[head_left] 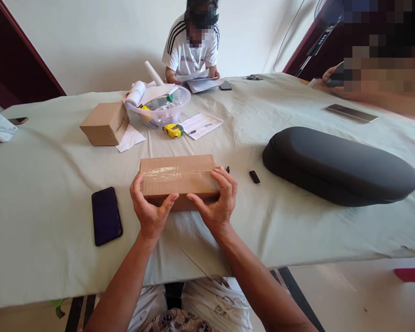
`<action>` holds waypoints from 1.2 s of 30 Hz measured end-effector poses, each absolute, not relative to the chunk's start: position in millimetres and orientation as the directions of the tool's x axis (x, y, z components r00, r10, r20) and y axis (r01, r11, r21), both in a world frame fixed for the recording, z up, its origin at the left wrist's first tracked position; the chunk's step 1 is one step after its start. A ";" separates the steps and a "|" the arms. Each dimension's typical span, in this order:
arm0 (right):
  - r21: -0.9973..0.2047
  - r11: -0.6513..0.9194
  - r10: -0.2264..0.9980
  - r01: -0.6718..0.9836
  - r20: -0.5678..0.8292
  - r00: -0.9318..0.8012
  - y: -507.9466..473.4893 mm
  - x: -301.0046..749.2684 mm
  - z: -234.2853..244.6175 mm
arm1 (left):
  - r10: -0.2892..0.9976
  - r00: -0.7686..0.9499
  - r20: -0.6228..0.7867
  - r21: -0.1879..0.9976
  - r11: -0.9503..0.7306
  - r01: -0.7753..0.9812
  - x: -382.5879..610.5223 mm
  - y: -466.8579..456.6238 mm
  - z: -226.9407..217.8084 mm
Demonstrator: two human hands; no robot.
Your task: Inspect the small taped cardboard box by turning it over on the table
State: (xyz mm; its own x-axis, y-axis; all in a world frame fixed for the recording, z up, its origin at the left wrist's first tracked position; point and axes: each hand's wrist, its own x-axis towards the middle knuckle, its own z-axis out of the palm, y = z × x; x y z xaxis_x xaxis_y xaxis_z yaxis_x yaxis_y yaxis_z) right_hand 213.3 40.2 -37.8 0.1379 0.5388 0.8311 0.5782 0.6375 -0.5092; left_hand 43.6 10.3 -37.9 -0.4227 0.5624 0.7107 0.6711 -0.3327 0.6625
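A flat brown cardboard box [180,177], taped along its top seam, lies on the pale green tablecloth [48,193] in front of me. My left hand [149,210] grips its near left corner, thumb on the front face. My right hand [217,203] clasps the near right end, fingers curled over the top edge. Both hands are closed on the box.
A black phone [105,216] lies left of the box. A large black padded case [339,163] sits to the right, a small black object [254,176] beside it. Farther back are a second cardboard box [105,123], a clear bowl [162,110], a yellow tape measure [173,130], papers. A person in a white shirt [190,50] sits opposite.
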 end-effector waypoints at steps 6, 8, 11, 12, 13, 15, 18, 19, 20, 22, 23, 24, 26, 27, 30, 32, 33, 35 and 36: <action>-0.510 0.600 0.553 0.616 0.821 0.141 38.2 211.4 -37.1 | 0.551 -0.401 0.732 0.628 -0.318 0.710 44.4 11.9 -38.4; -0.512 0.604 0.553 0.610 0.821 0.141 37.7 211.1 -37.4 | 0.543 -0.388 0.745 0.609 -0.316 0.727 44.0 11.9 -38.5; -0.525 0.603 0.564 0.600 0.813 0.144 37.2 211.5 -38.2 | 0.543 -0.374 0.752 0.596 -0.316 0.738 43.6 11.6 -37.7; -0.530 0.604 0.568 0.595 0.810 0.145 37.2 211.9 -38.6 | 0.549 -0.374 0.747 0.599 -0.315 0.736 43.6 11.4 -37.3; -0.536 0.607 0.572 0.587 0.808 0.146 37.5 212.5 -38.9 | 0.557 -0.376 0.740 0.607 -0.314 0.730 43.6 11.3 -37.1; -0.550 0.621 0.578 0.558 0.803 0.149 38.4 214.0 -39.6 | 0.576 -0.386 0.721 0.629 -0.310 0.713 43.4 11.1 -37.0; -0.597 0.648 0.602 0.473 0.782 0.162 40.0 216.8 -40.1 | 0.592 -0.395 0.702 0.650 -0.307 0.695 42.1 11.8 -38.1; -0.621 0.650 0.617 0.439 0.768 0.172 40.5 217.8 -40.0 | 0.590 -0.393 0.705 0.649 -0.312 0.694 41.2 12.4 -38.6; -0.643 0.648 0.633 0.408 0.753 0.181 40.8 218.6 -40.0 | 0.585 -0.389 0.712 0.644 -0.321 0.695 40.1 13.0 -39.1; -0.678 0.640 0.659 0.362 0.726 0.195 41.2 220.4 -40.0 | 0.572 -0.380 0.727 0.630 -0.336 0.700 37.4 14.4 -39.5; -0.691 0.638 0.669 0.341 0.716 0.199 41.5 221.3 -40.3 | 0.570 -0.377 0.730 0.627 -0.338 0.702 35.8 14.9 -39.5; -0.702 0.637 0.678 0.318 0.707 0.200 41.8 222.2 -40.9 | 0.571 -0.375 0.730 0.625 -0.337 0.704 34.1 15.4 -39.5; -0.721 0.641 0.696 0.264 0.690 0.196 42.8 224.1 -42.8 | 0.575 -0.368 0.730 0.620 -0.332 0.711 30.9 16.0 -39.5; -0.728 0.644 0.704 0.235 0.684 0.192 43.3 225.0 -44.1 | 0.575 -0.367 0.731 0.618 -0.330 0.714 29.3 16.2 -39.7; -0.705 0.685 0.687 0.183 0.709 0.159 44.0 226.8 -47.0 | 0.577 -0.394 0.715 0.639 -0.311 0.703 24.7 16.9 -40.9; -0.647 0.738 0.640 0.191 0.761 0.108 43.4 226.4 -46.9 | 0.589 -0.426 0.686 0.669 -0.282 0.687 21.7 18.0 -41.6; -0.608 0.766 0.607 0.209 0.791 0.075 42.9 225.6 -46.0 | 0.593 -0.441 0.674 0.680 -0.264 0.684 20.3 18.7 -41.6; -0.505 0.822 0.524 0.264 0.852 0.000 42.0 222.8 -43.4 | 0.593 -0.459 0.662 0.687 -0.233 0.689 18.4 19.9 -41.2; -0.447 0.844 0.477 0.297 0.878 -0.034 41.7 221.0 -42.0 | 0.592 -0.460 0.661 0.685 -0.225 0.693 18.3 20.3 -40.9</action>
State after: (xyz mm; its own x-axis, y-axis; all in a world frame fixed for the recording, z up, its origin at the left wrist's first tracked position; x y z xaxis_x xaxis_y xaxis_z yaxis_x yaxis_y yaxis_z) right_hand 221.0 41.7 -42.0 -0.0336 0.4771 0.8782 0.2966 0.8439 -0.4471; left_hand 18.3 20.3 -40.9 -0.4603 0.5924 0.6612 0.6932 -0.2255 0.6846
